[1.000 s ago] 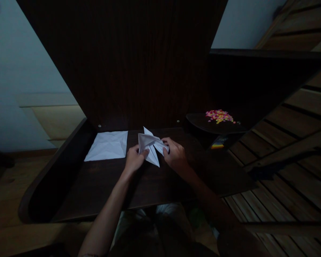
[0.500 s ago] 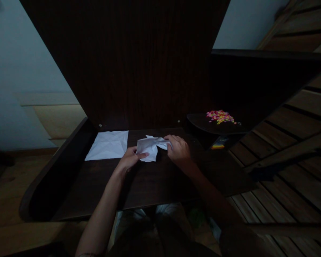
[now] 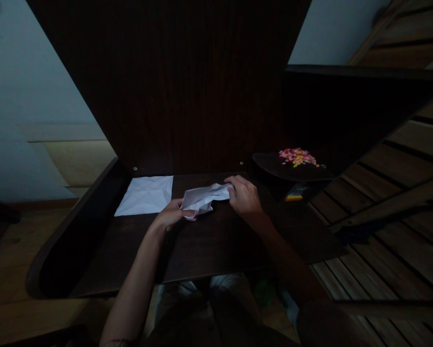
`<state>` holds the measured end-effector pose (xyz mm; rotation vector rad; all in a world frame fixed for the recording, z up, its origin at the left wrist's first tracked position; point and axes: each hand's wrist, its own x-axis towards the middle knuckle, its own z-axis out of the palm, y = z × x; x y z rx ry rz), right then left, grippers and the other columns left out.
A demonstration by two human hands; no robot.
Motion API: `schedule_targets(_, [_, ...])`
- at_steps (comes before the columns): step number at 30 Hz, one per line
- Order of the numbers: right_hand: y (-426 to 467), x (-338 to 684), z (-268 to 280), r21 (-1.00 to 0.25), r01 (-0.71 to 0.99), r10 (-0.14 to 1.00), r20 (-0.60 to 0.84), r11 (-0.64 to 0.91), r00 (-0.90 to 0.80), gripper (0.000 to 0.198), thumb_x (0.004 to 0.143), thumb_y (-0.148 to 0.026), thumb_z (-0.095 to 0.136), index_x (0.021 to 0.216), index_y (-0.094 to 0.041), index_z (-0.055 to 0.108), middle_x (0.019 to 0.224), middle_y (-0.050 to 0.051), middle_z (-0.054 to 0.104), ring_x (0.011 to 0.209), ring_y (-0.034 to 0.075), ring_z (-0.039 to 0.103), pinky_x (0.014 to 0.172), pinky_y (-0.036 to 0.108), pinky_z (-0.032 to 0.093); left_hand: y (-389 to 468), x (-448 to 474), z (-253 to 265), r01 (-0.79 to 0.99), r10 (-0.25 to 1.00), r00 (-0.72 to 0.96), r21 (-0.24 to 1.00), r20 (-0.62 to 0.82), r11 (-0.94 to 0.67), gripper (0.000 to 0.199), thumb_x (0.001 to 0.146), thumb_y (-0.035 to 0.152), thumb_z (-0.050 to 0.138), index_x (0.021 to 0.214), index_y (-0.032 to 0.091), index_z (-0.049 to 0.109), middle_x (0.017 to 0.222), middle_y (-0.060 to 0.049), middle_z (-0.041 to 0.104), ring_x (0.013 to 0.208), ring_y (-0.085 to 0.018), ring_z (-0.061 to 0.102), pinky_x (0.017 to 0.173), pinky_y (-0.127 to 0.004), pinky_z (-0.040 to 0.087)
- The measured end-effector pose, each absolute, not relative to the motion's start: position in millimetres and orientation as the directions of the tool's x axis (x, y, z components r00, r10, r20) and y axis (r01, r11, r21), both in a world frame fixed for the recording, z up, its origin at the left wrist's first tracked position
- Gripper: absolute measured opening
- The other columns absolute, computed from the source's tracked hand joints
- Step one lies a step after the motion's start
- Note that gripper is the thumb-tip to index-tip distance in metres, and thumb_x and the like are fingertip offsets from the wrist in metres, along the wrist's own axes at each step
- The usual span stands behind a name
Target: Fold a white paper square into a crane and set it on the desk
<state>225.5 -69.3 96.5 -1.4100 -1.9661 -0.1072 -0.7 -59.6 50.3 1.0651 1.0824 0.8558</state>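
Note:
A folded, creased sheet of white paper (image 3: 206, 195) stretches between my two hands, just above the dark desk. My left hand (image 3: 171, 214) pinches its left end, thumb in front. The right end is gripped by my right hand (image 3: 245, 196), whose fingers curl over it from behind. A loose flap hangs at the lower left of the held paper. To the left, a second white paper (image 3: 144, 195) with crossing crease lines lies flat on the desk.
On a small raised shelf (image 3: 270, 161) at the right lies a heap of pink, red and yellow bits (image 3: 297, 157). Beneath it sits something with a yellow edge (image 3: 294, 197). A tall dark panel (image 3: 202, 86) rises behind the desk (image 3: 209, 255); a raised side board (image 3: 72, 226) bounds its left.
My right hand has shifted slightly right, drawing the paper out longer and flatter. The left hand has tilted its end, and the lower flap has folded upward. The flat paper has stayed put.

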Motion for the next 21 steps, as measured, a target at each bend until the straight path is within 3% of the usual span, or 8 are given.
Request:
schedule_targets(4, [-80, 218, 102, -0.409, 0.746, 0.699, 0.708, 0.525, -0.103, 0.023, 0.085, -0.024, 0.055, 0.107, -0.017, 0.060, 0.099, 0.010, 0.063, 0.082, 0.021, 0.060, 0.079, 0.034, 0.048, -61, 0, 47, -0.150, 0.925, 0.212, 0.925, -0.315, 0.349, 0.041, 0.045, 0.012, 0.083, 0.084, 0.012, 0.068, 0.081, -0.006, 0.072, 0.071, -0.019, 0.067, 0.063, -0.027, 0.056])
schedule_targets(8, [-96, 217, 103, -0.368, 0.603, 0.576, 0.795, 0.708, -0.192, 0.038, 0.082, -0.037, 0.062, 0.114, -0.018, 0.056, 0.109, 0.012, 0.061, 0.102, 0.027, 0.057, 0.088, 0.042, 0.048, -65, 2, 50, -0.246, 0.918, 0.194, 0.889, -0.346, 0.387, 0.048, 0.051, 0.009, 0.083, 0.096, 0.012, 0.067, 0.088, -0.007, 0.073, 0.072, -0.017, 0.069, 0.062, -0.020, 0.056])
schedule_targets(11, [-103, 222, 97, -0.349, 0.495, 0.535, 0.790, 0.795, -0.301, 0.032, 0.087, -0.031, 0.052, 0.117, -0.018, 0.055, 0.114, 0.013, 0.060, 0.107, 0.027, 0.056, 0.091, 0.046, 0.046, -67, 2, 52, -0.330, 0.918, 0.166, 0.857, -0.360, 0.396, 0.038, 0.055, 0.001, 0.077, 0.089, 0.011, 0.067, 0.080, -0.005, 0.072, 0.061, -0.013, 0.067, 0.051, -0.015, 0.054])
schedule_targets(16, [-96, 224, 86, -0.355, 0.547, 0.567, 0.773, 0.758, -0.284, 0.036, 0.086, -0.022, 0.054, 0.121, -0.021, 0.054, 0.120, 0.012, 0.058, 0.112, 0.027, 0.054, 0.098, 0.050, 0.041, -68, -1, 47, -0.368, 0.890, 0.125, 0.812, -0.439, 0.452, 0.019, 0.062, -0.004, 0.065, 0.073, 0.011, 0.063, 0.052, 0.002, 0.061, 0.035, -0.006, 0.051, 0.033, -0.011, 0.040])
schedule_targets(21, [-90, 219, 88, -0.366, 0.514, 0.577, 0.741, 0.776, -0.343, 0.041, 0.084, -0.023, 0.061, 0.124, -0.024, 0.054, 0.124, 0.010, 0.059, 0.115, 0.026, 0.053, 0.097, 0.048, 0.042, -69, -4, 38, -0.335, 0.884, 0.132, 0.819, -0.448, 0.465, 0.019, 0.059, -0.003, 0.068, 0.065, 0.013, 0.060, 0.044, 0.006, 0.054, 0.031, -0.005, 0.045, 0.031, -0.011, 0.038])
